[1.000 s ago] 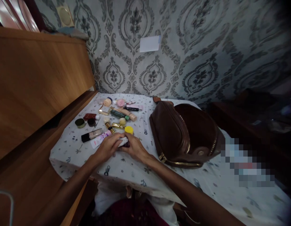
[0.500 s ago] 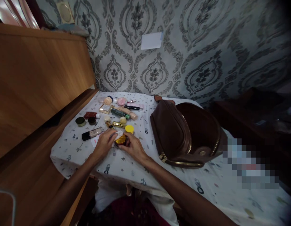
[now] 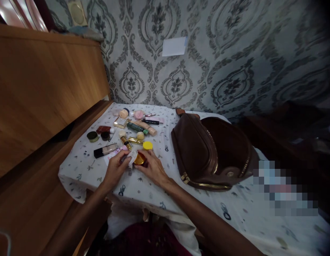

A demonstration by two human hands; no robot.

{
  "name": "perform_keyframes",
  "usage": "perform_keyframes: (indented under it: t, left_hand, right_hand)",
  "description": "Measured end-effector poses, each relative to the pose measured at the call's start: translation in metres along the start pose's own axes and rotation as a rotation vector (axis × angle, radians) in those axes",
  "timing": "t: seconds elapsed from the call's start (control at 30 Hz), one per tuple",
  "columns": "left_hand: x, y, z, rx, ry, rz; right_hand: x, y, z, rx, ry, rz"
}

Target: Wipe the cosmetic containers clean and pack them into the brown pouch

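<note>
Right hand [image 3: 153, 166]: fingers and thumb close around the side of a gold-topped jar [image 3: 139, 160], shiny top showing.
Left hand [image 3: 116, 168]: pinches a crumpled white wipe [image 3: 132, 157] up against the jar's left side.
Where the jar sits: between both hands, over the near part of the patterned tablecloth [image 3: 151, 185]; I can't tell whether it rests there, nor what it holds.
Brown handbag [image 3: 191, 149]: well to the right, unzipped and gaping; too dark inside for me to make out contents.
Foundation bottle [image 3: 108, 149]: lying down, black cap leftward, beige liquid visible through its wall.
Yellow lid [image 3: 147, 145]: just beyond the right hand.
Green bottle [image 3: 136, 128]: on its side farther back, near a beige tube [image 3: 152, 131].
Dark round jar [image 3: 92, 137]: at the group's left edge, near a smaller black jar [image 3: 105, 136]; neither shows its contents.
</note>
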State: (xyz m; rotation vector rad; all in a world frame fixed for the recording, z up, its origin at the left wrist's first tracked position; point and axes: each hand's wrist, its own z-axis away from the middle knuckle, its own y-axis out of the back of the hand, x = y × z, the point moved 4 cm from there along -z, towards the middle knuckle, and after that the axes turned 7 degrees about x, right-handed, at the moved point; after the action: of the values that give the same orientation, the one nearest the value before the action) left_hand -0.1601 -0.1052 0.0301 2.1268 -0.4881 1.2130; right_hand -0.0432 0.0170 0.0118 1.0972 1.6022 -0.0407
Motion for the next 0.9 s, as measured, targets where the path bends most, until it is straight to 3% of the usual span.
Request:
perform_keyframes:
  t: [0.17,0.3,0.47,0.67,0.77,0.9]
  left_hand:
    - [0.011,0.0,0.004,-0.002,-0.075,-0.071]
    - [0.012,-0.001,0.005,0.026,-0.182,-0.154]
    - [-0.004,-0.003,0.005,0.017,-0.154,-0.186]
    - [-0.009,-0.003,0.008,-0.006,-0.117,-0.2]
    - [0.001,-0.003,0.01,0.003,-0.195,-0.214]
    - [0.016,-0.006,0.019,-0.001,-0.401,-0.252]
  right_hand:
    - [0.006,-0.001,0.003,0.039,-0.022,-0.175]
    - [0.013,-0.003,-0.001,-0.046,-0.149,-0.372]
    - [0.01,0.011,-0.005,-0.202,-0.203,-0.504]
    - [0.011,0.018,-0.004,-0.262,-0.253,-0.528]
    - [0.014,0.013,-0.002,-0.223,-0.281,-0.547]
    - [0.015,0.009,0.0,-0.201,-0.313,-0.602]
